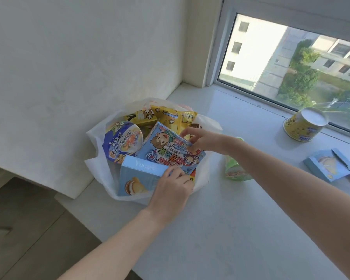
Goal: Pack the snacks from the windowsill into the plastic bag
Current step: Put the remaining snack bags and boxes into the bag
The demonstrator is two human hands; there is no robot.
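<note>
A white plastic bag (101, 150) sits open at the left end of the windowsill (220, 229). Inside lie a blue noodle bowl (122, 143), yellow popcorn packets (170, 116), a blue cartoon box (168, 148) and a light blue sandwich-biscuit box (135, 176). My right hand (200, 140) pinches the cartoon box's far edge over the bag. My left hand (173, 186) grips the near right corner of the light blue box at the bag's rim.
On the sill outside the bag, a green cup (235, 170) lies partly behind my right forearm. A yellow cup (305, 124) stands upside down by the window frame, and another light blue box (331, 164) lies at the right edge. A white wall stands behind the bag.
</note>
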